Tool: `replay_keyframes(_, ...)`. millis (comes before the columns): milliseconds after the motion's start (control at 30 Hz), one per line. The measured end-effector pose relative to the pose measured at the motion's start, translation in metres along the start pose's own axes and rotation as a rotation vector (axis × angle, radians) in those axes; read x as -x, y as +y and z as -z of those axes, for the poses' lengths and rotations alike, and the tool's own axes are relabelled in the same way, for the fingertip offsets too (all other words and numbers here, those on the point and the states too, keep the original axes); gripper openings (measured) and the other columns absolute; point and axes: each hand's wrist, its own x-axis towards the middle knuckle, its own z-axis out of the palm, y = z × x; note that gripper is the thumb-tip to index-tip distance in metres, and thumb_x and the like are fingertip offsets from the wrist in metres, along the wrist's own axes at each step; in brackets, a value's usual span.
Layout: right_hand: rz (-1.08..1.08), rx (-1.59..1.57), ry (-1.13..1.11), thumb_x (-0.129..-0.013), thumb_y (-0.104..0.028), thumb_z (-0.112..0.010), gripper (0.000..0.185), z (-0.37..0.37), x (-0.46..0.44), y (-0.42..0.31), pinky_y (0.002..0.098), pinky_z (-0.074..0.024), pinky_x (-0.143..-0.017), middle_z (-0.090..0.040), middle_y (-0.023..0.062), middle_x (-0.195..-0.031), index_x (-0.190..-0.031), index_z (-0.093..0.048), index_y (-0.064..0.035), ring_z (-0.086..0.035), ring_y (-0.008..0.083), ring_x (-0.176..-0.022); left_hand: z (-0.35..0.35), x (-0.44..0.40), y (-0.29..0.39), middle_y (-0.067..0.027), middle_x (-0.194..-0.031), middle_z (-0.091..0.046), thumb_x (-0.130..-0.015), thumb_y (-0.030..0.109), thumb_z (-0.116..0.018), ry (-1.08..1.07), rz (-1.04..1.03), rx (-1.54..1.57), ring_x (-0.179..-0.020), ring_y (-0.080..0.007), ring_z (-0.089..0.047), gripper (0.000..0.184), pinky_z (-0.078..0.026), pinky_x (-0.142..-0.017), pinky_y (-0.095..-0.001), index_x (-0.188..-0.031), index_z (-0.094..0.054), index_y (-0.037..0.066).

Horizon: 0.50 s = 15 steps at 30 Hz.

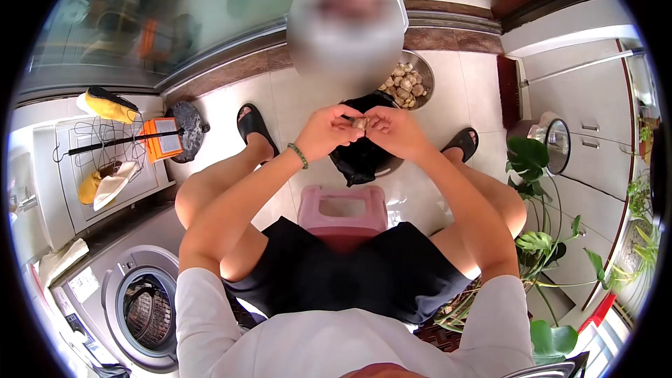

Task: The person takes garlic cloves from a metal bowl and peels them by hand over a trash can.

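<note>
Small pale piece [360,124] pinched in the fingertips of 2 hands, at 3 o'clock from the left hand [332,128], 9 o'clock from the right hand [393,131], black bag [355,162] at 6 o'clock, metal bowl [426,72] at 2 o'clock.

The pale tiled floor [458,91] bears a pink stool [309,215], a metal bowl [428,82] and a black-bagged container [357,162].
</note>
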Motion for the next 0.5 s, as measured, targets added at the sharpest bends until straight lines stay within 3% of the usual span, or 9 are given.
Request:
replay_keyframes(167,0.013,0.041,0.019,-0.080,-0.008,-0.070,0.022,-0.007,-0.002,-0.012,0.0255,-0.0523,-0.065,-0.064,0.0042,-0.076,-0.099,-0.064,0.0010,-0.062,0.0105,-0.068,0.009,-0.009,0.010,-0.0019,-0.094,-0.068,-0.088,0.026,-0.072,0.021,0.354,0.075,-0.083,-0.0100,-0.065,0.035,-0.055,-0.075,-0.0269,-0.113,-0.061,0.005)
replay_keyframes(367,0.065,0.160,0.023,-0.077,-0.009,-0.073,0.023,-0.001,0.000,-0.013,0.0261,-0.0513,-0.063,-0.063,0.0060,-0.073,-0.095,-0.063,-0.0002,-0.062,0.0124,-0.064,0.003,-0.015,0.014,-0.0025,-0.093,-0.067,-0.087,0.032,-0.074,-0.013,0.409,0.008,-0.083,-0.0107,-0.064,0.041,-0.055,-0.074,-0.0283,-0.115,-0.059,0.005)
replay_keyframes(500,0.010,0.166,0.045,-0.075,-0.010,-0.073,0.020,-0.003,0.006,-0.019,0.0274,-0.0514,-0.062,-0.064,0.0082,-0.071,-0.090,-0.063,-0.0012,-0.063,0.0157,-0.064,0.004,-0.016,0.003,-0.0032,-0.091,-0.068,-0.087,0.029,-0.075,-0.051,0.342,0.059,-0.080,-0.0106,-0.065,0.035,-0.057,-0.073,-0.0279,-0.108,-0.063,0.004)
